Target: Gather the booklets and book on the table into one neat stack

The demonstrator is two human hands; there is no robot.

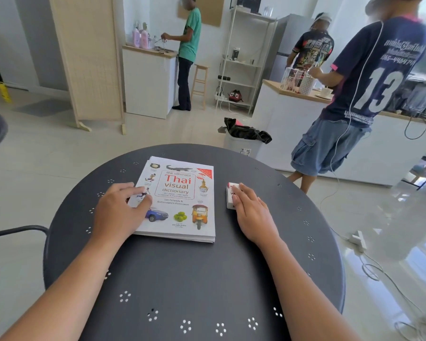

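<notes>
A white book titled "Thai visual dictionary" (pixel 180 193) lies flat on the round dark table (pixel 194 274), with thin white booklet edges showing under it at the far side. My left hand (pixel 119 214) rests on the book's left edge, fingers curled over the cover. To the right of the book, apart from it, lies a small white and red box-like item (pixel 229 196). My right hand (pixel 252 212) lies flat on that item, fingers together, covering most of it.
A dark chair (pixel 15 230) stands at the table's left. A bin with a black bag (pixel 244 139) sits beyond the far edge. A person in a numbered shirt (pixel 349 99) stands at a white counter to the right. Cables (pixel 369 267) trail across the floor.
</notes>
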